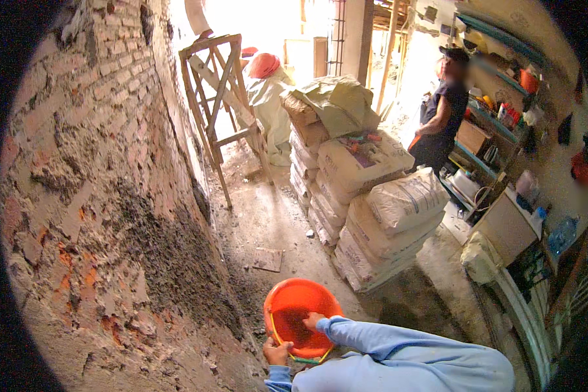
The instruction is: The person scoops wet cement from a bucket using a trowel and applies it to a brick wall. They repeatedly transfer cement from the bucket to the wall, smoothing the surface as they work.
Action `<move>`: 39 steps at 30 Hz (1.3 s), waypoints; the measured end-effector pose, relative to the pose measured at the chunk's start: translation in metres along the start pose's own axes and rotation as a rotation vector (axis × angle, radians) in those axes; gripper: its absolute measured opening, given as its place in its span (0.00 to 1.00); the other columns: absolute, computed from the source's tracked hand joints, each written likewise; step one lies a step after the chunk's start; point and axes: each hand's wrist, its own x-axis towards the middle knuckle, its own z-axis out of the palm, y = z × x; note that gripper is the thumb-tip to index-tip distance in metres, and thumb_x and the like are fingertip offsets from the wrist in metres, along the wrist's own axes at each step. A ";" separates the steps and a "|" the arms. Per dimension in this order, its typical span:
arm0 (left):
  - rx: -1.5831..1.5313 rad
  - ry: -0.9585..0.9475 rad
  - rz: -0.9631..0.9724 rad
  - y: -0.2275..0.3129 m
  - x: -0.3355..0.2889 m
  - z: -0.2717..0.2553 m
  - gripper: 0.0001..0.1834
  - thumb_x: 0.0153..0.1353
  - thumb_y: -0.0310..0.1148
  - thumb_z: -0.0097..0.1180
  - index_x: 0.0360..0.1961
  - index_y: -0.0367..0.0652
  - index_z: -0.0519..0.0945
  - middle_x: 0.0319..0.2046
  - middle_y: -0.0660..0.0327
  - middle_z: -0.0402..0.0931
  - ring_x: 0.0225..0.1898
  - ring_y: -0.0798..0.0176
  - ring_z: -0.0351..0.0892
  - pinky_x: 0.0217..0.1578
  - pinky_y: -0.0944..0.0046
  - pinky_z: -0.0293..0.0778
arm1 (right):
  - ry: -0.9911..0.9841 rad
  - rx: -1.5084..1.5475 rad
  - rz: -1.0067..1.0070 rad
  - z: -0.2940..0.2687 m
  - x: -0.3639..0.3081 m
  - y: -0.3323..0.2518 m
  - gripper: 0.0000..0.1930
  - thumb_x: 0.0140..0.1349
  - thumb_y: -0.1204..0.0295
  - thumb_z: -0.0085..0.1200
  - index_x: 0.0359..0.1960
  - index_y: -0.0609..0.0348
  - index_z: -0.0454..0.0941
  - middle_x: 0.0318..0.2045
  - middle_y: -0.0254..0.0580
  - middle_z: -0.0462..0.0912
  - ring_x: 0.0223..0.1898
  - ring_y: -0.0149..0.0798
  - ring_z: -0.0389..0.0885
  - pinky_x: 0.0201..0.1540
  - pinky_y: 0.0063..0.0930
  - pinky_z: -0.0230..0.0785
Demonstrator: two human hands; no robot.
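An orange bucket (282, 302) is tilted toward me beside the rough wall, its mouth facing up at me. At its near left rim, my left hand (276, 353) is closed on the bucket, with the thumb up near the yellow-green handle (278, 331). My right hand (315, 321) reaches over the right rim into the mouth, its fingers curled. What those fingers hold, if anything, I cannot make out. Reddish shadow darkens the bucket's inside, so its contents are unclear. Light blue sleeves cover both my arms.
A brick wall (111, 163) with broken plaster rises on the left. Ahead stand a wooden trestle (209, 98) and stacked sacks (398, 209). A flat piece (268, 259) lies on the floor. A person (445, 111) stands by cluttered shelves (493, 127) at right.
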 end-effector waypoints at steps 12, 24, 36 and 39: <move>0.463 -0.109 0.237 0.016 -0.017 0.022 0.18 0.31 0.30 0.67 0.29 0.40 0.83 0.22 0.55 0.79 0.29 0.55 0.78 0.35 0.56 0.73 | -0.499 1.037 0.090 0.001 -0.014 0.066 0.20 0.61 0.56 0.46 0.41 0.60 0.79 0.39 0.52 0.80 0.41 0.47 0.80 0.45 0.38 0.71; 0.452 0.159 0.188 0.012 -0.040 0.019 0.16 0.31 0.28 0.64 0.28 0.41 0.81 0.24 0.59 0.72 0.29 0.61 0.70 0.33 0.61 0.71 | -0.002 -0.108 -0.378 -0.036 0.041 0.020 0.19 0.60 0.61 0.48 0.47 0.62 0.76 0.37 0.43 0.83 0.37 0.43 0.81 0.39 0.36 0.74; 0.157 0.203 -0.029 -0.005 -0.039 0.018 0.14 0.34 0.29 0.62 0.27 0.38 0.78 0.23 0.56 0.74 0.28 0.59 0.75 0.31 0.62 0.72 | -0.983 1.324 0.265 -0.015 -0.004 0.013 0.14 0.65 0.58 0.45 0.24 0.48 0.70 0.17 0.29 0.70 0.16 0.28 0.63 0.18 0.23 0.55; 0.019 0.277 -0.086 -0.028 -0.038 0.012 0.11 0.35 0.25 0.61 0.25 0.40 0.78 0.18 0.61 0.76 0.21 0.65 0.74 0.25 0.64 0.72 | -0.954 1.275 0.220 -0.079 -0.021 -0.025 0.13 0.65 0.59 0.46 0.24 0.48 0.71 0.17 0.26 0.68 0.16 0.23 0.60 0.14 0.16 0.49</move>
